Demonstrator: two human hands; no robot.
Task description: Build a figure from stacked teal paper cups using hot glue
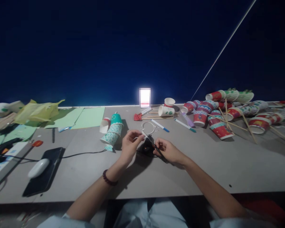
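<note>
Pinched in right hand [168, 152]: one slender dark tool [161, 154], slanted, seemingly for close work toward left hand [130, 146], fingers curled, contents unclear.

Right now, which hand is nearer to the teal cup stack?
Left. The left hand is just to the right of the teal cup stack; the right hand, holding a dark-handled tool, is farther right, beyond the left hand.

Dark reddish bead bracelet [108, 178] round the left wrist [115, 175]; pale blue sleeves [63, 222]; pale blue, creased clothing [135, 215] at the waist.
</note>
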